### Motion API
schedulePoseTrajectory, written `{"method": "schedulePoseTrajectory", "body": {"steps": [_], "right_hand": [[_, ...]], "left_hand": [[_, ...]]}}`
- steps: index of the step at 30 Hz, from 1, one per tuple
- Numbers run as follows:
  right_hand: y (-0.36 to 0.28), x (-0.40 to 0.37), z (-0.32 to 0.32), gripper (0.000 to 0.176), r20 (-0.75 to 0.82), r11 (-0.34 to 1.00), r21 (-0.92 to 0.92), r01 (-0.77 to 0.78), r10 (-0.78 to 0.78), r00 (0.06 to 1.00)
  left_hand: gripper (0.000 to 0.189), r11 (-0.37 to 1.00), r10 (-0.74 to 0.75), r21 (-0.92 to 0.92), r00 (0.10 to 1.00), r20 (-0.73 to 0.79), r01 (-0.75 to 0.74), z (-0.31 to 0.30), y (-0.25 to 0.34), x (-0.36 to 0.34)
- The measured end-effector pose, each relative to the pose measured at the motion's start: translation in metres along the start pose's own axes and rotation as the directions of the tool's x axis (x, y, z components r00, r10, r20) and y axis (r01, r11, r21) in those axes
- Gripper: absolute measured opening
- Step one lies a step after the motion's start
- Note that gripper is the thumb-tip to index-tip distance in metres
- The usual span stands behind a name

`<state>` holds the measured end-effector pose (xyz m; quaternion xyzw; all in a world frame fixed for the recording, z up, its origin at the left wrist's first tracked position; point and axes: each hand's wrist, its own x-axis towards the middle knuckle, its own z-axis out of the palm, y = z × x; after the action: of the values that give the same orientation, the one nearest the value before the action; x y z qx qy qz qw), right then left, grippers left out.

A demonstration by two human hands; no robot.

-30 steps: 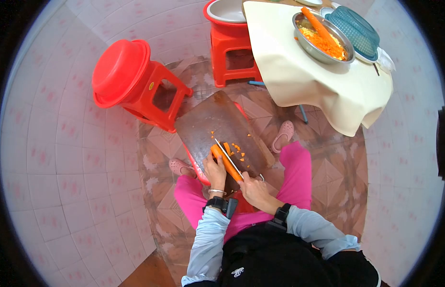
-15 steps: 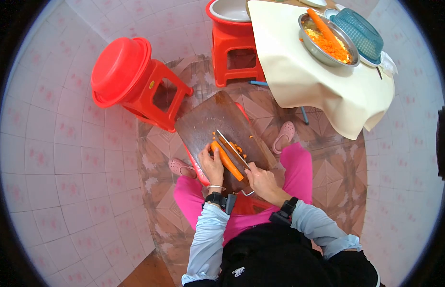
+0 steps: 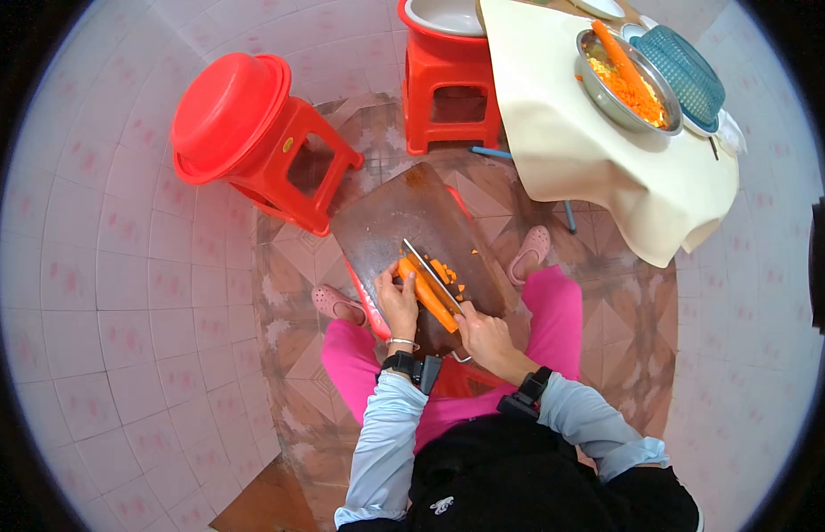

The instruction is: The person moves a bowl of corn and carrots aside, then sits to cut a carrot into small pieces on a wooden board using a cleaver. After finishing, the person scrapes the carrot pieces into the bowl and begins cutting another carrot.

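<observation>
A long peeled carrot [image 3: 430,300] lies slantwise on a dark wooden cutting board [image 3: 395,208]. My left hand [image 3: 398,303] grips the carrot near its far end, fingers bent over it. In my right hand [image 3: 486,335] is the handle of a kitchen knife [image 3: 430,269]; its blade runs along the carrot's right side, right at its edge. Small cut carrot pieces [image 3: 444,272] lie on the board just right of the blade. The knife's handle is mostly hidden by my fingers.
The board rests over a red stool between my knees. Ahead left, a red basin [image 3: 229,113] sits on a red stool [image 3: 297,168]. At the right, a cloth-covered table [image 3: 563,155] bears a steel bowl [image 3: 609,104] of chopped carrot and a green basket [image 3: 680,75].
The blade has come closer against the carrot, and its face looks turned more upward. Both hands keep their grips. The whole view has shifted slightly.
</observation>
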<state>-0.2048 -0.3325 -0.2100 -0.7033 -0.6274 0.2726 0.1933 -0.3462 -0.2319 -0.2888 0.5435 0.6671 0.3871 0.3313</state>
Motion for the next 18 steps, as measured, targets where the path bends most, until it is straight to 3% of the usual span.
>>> {"method": "schedulePoseTrajectory", "body": {"steps": [2,8,10,18], "right_hand": [[-0.002,-0.001,-0.004,0.018,-0.011,1.0,0.006,0.015,-0.015,1.0],[-0.007,0.005,-0.008,0.017,0.014,0.999,-0.019,0.049,-0.049,0.999],[-0.008,0.004,-0.008,0.017,0.033,1.0,-0.001,0.021,-0.021,0.999],[-0.018,0.004,-0.019,0.021,0.18,0.998,-0.026,-0.05,0.054,0.982]], "left_hand": [[0.034,0.999,0.041,0.0,0.999,-0.014,-0.041,0.003,-0.007,-0.002],[0.034,0.999,-0.021,-0.026,1.0,0.008,0.021,-0.002,0.004,-0.002],[0.035,0.999,0.043,-0.024,0.999,-0.012,-0.043,-0.001,0.002,-0.002],[0.036,1.0,0.026,0.013,0.999,0.018,-0.026,-0.006,0.006,0.0]]}}
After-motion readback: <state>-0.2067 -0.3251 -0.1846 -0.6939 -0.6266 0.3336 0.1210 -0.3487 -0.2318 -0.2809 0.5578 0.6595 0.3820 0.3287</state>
